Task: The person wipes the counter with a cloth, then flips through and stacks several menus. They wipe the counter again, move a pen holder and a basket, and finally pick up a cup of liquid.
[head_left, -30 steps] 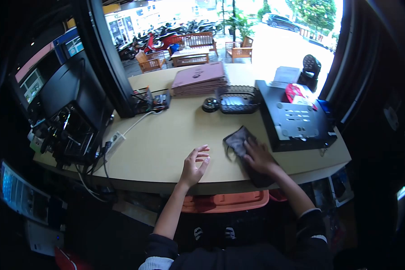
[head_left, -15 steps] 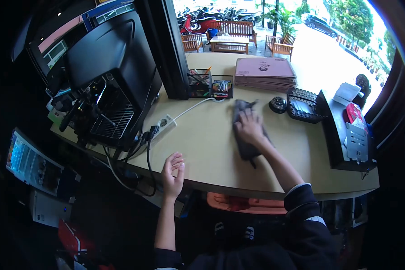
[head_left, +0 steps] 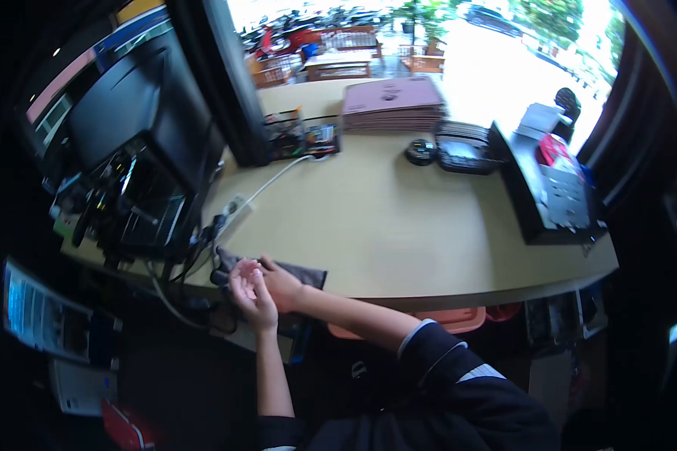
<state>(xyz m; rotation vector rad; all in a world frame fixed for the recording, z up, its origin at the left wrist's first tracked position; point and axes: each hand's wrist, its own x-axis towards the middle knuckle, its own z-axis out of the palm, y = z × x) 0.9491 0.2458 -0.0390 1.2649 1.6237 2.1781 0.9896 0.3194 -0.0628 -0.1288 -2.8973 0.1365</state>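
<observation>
**Desk:** Surface?

**Me:** I see a tan counter [head_left: 399,225] with a bright street window behind it. Well left of the hands stands a black coffee machine [head_left: 135,173]. A white power strip [head_left: 235,210] lies just up-left of them.

**Desk:** Hands?

**Me:** Both are at the counter's near edge and touching. The left hand [head_left: 250,295] is open, fingers loosely apart, holding nothing. The right hand [head_left: 282,284] lies on the dark cloth [head_left: 307,275]. The left hand covers its fingertips, so I cannot tell if it pinches or only presses.

**Desk:** Cloth position?

**Me:** It is under the right hand and spreads just right of it.

**Desk:** Further right?

**Me:** A brown folder stack [head_left: 391,105] sits far beyond the hands, and a black box [head_left: 549,195] well off right.
</observation>
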